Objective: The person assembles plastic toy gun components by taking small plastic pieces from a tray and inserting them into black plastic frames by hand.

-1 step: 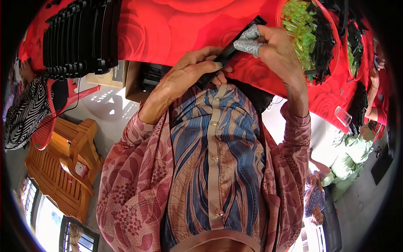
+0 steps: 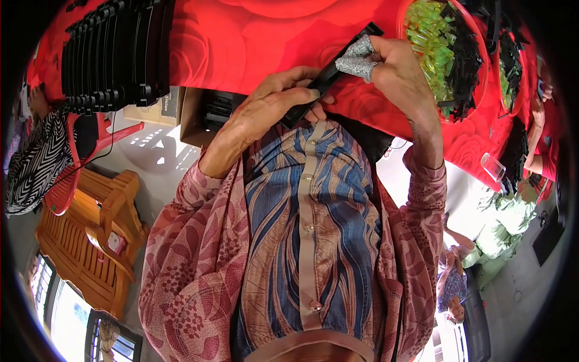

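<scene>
A long, narrow black plastic piece slants from near my shirt front up to the right over the red-covered table. My left hand is closed round its lower part, thumb on top and fingertips showing underneath. Grey speckled covers wrap the thumb and a finger of my right hand. Those covered tips press together against the black piece, partway up. Whatever lies between them, if anything, is hidden.
At the far left, several similar black pieces lie in a row. A round tray at the right holds yellow-green clear bits and small black parts. An open cardboard box stands below the table edge. Beyond the tray is a clear cup.
</scene>
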`<state>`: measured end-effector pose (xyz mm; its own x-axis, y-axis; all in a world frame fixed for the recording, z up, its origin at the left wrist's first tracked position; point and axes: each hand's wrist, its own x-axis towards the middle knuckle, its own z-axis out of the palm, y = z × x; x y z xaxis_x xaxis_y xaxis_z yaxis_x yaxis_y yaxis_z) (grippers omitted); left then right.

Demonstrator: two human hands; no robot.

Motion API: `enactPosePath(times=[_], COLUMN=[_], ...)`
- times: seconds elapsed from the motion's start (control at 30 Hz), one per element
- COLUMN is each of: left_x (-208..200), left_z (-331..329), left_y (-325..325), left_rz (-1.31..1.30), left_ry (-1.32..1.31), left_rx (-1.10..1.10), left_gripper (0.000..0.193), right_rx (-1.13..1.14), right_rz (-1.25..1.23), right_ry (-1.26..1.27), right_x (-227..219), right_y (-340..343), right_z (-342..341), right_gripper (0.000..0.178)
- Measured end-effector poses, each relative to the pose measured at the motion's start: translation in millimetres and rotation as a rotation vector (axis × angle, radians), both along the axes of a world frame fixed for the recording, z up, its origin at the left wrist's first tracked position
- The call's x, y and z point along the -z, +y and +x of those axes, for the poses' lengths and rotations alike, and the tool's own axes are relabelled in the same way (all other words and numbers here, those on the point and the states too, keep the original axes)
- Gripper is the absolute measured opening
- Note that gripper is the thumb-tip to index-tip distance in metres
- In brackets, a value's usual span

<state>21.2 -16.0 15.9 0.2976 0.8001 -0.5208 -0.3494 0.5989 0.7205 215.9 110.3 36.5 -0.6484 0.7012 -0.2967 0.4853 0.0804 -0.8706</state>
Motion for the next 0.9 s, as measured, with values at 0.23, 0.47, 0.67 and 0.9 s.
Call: enactPosePath(times=[0.23,0.47,0.67,0.9], left_x=[2.1,2.8,-0.3,-4.4], left_z=[0.2,1.6,4.3,9.9], left_y=[-0.7,-1.0,0.6,1.0], left_rz=[0.002,-0.012,-0.001,-0.031], left_ry=[0.008,0.018,0.048,0.109], left_rx=[-0.002,-0.007,-0.011,-0.026], left_gripper=[0.052,0.049,0.045,0.039], right_rx=[-0.01,0.011,0.066,0.022], right_rz=[0.169,0.15,0.185,0.209], right_ry=[0.021,-0.043,-0.002,-0.08], right_x=[10.9,3.5,0.9,3.8], right_y=[-0.7,-5.1,-11.2,-15.4], right_z=[-0.8,-4.4,-7.5,-6.5], right_gripper=[0.017,0.016,0.014,0.012])
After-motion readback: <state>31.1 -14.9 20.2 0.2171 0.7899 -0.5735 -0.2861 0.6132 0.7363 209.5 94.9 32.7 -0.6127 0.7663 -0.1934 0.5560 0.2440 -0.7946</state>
